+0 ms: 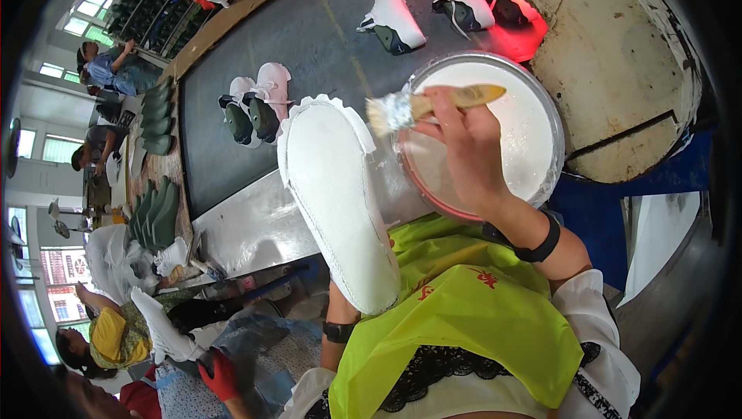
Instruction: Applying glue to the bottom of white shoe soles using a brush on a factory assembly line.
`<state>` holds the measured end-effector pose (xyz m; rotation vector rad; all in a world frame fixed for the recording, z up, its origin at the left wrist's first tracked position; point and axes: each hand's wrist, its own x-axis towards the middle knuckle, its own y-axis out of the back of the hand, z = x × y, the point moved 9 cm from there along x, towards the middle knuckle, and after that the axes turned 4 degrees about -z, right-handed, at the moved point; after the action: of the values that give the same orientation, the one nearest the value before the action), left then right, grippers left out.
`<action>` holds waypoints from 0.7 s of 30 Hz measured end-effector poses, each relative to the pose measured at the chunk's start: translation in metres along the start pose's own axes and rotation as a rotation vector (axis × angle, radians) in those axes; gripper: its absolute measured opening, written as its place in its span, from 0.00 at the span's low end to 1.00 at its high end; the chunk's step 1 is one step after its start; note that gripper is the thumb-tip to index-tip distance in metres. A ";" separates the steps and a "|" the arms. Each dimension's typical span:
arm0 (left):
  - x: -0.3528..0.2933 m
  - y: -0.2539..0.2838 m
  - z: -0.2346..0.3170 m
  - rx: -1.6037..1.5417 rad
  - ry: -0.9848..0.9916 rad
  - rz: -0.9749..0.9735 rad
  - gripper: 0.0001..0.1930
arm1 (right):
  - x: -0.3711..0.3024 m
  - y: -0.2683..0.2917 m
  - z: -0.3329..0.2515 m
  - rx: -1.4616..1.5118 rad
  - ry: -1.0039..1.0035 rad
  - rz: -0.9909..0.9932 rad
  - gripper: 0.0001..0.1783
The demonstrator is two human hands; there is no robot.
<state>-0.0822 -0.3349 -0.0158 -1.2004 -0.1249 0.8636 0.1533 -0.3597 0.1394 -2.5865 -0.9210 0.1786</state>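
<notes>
Gripping a wooden-handled brush (421,104) over the bowl of white glue (510,129), the right hand (464,148) risks dripping onto the bench (255,226). The left hand is hidden beneath the upturned white shoe sole (336,195); its grip cannot be judged, so the sole might tilt.

Bright daylight from windows (77,21) at left, a red glow top centre, fisheye bending and dark rim.
</notes>
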 end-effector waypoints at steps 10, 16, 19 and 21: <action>0.020 0.064 0.013 0.164 0.014 0.048 0.33 | -0.003 -0.023 -0.007 -0.604 0.205 -0.259 0.14; 0.037 0.009 0.032 0.086 -0.018 -0.039 0.29 | 0.005 -0.076 -0.007 -0.396 0.297 -0.483 0.05; 0.062 -0.023 0.041 0.062 -0.027 -0.122 0.28 | -0.018 -0.059 -0.015 -0.547 0.657 -0.504 0.05; 0.079 -0.022 0.066 0.121 0.000 -0.087 0.27 | -0.021 -0.063 0.001 -0.585 0.337 -0.644 0.04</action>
<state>-0.0503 -0.2360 0.0014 -1.0741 -0.1220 0.7840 0.1005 -0.3277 0.1635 -2.4933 -1.7944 -0.7792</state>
